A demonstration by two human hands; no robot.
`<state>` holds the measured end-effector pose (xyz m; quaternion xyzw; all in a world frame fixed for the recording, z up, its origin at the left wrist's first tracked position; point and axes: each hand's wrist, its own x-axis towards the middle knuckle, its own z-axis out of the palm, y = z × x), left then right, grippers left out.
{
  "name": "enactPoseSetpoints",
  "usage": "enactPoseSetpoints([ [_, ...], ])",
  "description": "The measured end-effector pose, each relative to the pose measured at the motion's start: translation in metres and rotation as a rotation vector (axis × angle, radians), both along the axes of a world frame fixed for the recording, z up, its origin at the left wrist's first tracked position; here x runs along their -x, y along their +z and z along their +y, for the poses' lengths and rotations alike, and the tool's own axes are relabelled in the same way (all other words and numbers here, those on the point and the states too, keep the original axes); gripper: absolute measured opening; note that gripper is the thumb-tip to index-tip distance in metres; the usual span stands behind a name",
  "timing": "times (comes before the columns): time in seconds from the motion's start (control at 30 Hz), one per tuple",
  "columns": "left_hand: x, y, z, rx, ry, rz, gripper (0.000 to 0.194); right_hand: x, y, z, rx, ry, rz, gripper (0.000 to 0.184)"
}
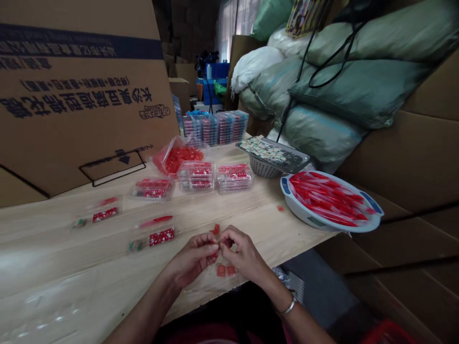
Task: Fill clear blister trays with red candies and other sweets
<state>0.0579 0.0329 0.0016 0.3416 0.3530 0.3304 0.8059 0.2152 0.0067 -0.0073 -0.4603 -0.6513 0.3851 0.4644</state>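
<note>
The **left hand** [193, 258] and **right hand** [244, 253] are pressed together at the fingertips [215, 247], pinching at the middle of the view. The fingers hide most of what lies between them; only a little red shows under the left fingers, too small to identify.

A **red scrap** [215, 230] lies on the table at 12 o'clock from the pinch, just beyond the fingertips. Two **red squares** [225, 270] sit side by side at 6 o'clock, almost beneath the hands, on a **clear sheet** [201, 282]. A **bangle** [289, 305] circles the right wrist.

All of this is on a pale **wooden table** [64, 253]. At 10 o'clock lie two **flat plastic bags** [152, 234] holding red-printed cards. Farther out at 12 o'clock are three **clear packs** [196, 176] of red items and an open **bag of red pieces** [177, 156]. Behind them stand **stacked boxes** [215, 126].

At 2 o'clock, a **white tub** [332, 200] holds red sticks, and a **metal tray** [272, 153] rests on a **colander** [263, 168]. **Sacks** [358, 91] are piled beyond them, and a **cardboard carton** [71, 95] stands at 10 o'clock.
</note>
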Motion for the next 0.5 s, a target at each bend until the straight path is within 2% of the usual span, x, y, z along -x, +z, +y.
enactPoseSetpoints([
  [0.13,-0.002,-0.003,-0.009,-0.013,0.121,0.028,0.034,0.001,-0.002,-0.011,0.189,0.087,0.143,0.008],
  [0.2,-0.002,-0.008,-0.019,-0.070,0.181,0.106,0.035,0.003,-0.004,-0.022,0.217,0.069,0.116,0.008],
  [0.37,0.000,-0.021,-0.043,-0.170,0.195,0.259,0.034,0.011,-0.011,-0.046,0.159,-0.002,-0.061,0.009],
  [0.5,0.003,-0.020,-0.049,-0.201,0.146,0.261,0.037,0.014,-0.014,-0.048,0.091,-0.020,-0.162,0.009],
])
